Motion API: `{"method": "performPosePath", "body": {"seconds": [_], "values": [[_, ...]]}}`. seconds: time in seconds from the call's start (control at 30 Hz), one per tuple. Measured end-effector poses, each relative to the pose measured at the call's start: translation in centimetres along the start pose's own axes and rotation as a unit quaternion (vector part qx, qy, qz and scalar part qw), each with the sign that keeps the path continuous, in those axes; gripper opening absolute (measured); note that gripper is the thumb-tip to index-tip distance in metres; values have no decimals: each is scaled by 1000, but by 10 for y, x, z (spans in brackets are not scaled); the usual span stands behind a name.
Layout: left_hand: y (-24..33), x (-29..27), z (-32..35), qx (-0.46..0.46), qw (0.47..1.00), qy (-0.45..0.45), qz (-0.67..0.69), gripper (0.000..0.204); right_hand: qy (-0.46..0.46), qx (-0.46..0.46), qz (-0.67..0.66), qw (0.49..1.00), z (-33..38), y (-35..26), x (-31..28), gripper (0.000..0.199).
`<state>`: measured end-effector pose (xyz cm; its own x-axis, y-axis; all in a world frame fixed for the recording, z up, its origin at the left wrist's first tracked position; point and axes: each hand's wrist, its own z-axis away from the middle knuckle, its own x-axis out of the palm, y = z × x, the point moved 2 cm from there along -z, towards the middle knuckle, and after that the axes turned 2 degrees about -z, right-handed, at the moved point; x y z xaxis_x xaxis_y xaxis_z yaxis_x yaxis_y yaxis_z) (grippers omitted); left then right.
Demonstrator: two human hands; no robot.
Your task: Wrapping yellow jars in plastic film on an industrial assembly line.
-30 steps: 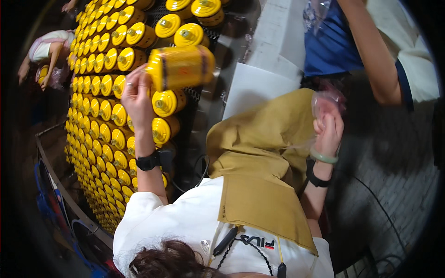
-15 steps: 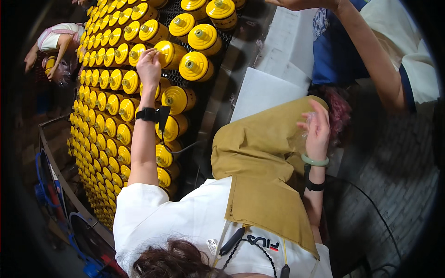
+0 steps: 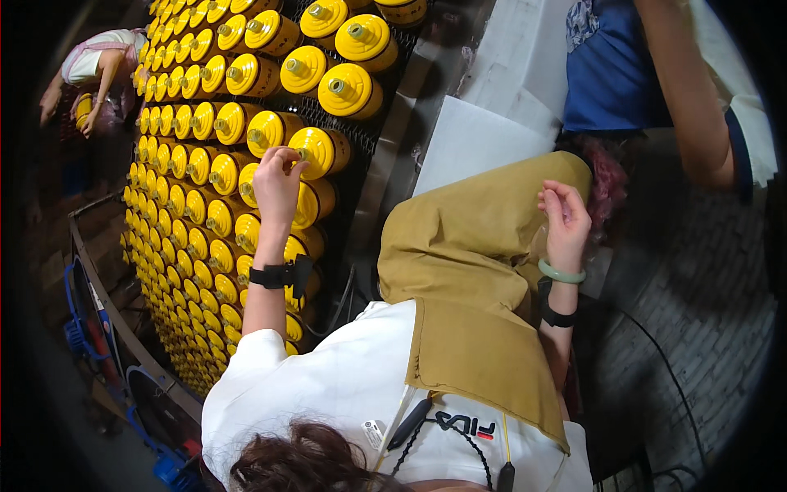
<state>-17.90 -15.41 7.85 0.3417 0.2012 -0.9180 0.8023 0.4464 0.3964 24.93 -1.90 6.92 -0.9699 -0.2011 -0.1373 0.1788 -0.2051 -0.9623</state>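
My left hand (image 3: 279,176) reaches up to a slanted rack of yellow bobbins (image 3: 188,205). Its fingertips rest at the tip of one yellow bobbin (image 3: 321,152) and are not closed around it. A black watch sits on that wrist. My right hand (image 3: 564,220) hovers over my mustard apron (image 3: 467,246) with fingers loosely curled and nothing clearly in them. It wears a green bangle and a black band.
Several rows of bobbins fill the rack from top to lower left. A white sheet (image 3: 475,143) lies beside the rack. A person in a blue top (image 3: 615,74) stands close at upper right, and another person (image 3: 98,70) bends at far left. A blue metal frame (image 3: 90,328) edges the rack.
One second ago my left hand held a yellow bobbin up at the rack. It has let go of it and moved down to a lower bobbin. My right hand barely shifted.
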Motion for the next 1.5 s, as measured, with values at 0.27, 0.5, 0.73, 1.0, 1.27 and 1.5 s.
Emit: {"method": "performPosePath", "body": {"seconds": [0.27, 0.5, 0.73, 1.0, 1.27, 1.5], "values": [[18, 13, -6, 142, 989, 47, -23, 6, -31, -33, -16, 999, -8, -12, 13, 13], [101, 43, -15, 74, 938, -123, 314, 14, -59, -92, 8, 994, -5, -26, 38, 15], [173, 70, -30, 121, 937, -162, 285, 15, -119, -193, 84, 970, 1, -45, 55, 28], [194, 86, -14, 114, 942, -156, 274, 17, -73, -198, 122, 970, 5, -39, 47, 31], [195, 85, -14, 121, 952, -157, 234, 20, -92, -241, 170, 951, 6, -31, 40, 21], [197, 83, -13, 106, 961, -151, 208, 26, -76, -205, 151, 964, 7, -42, 41, 19]]}}
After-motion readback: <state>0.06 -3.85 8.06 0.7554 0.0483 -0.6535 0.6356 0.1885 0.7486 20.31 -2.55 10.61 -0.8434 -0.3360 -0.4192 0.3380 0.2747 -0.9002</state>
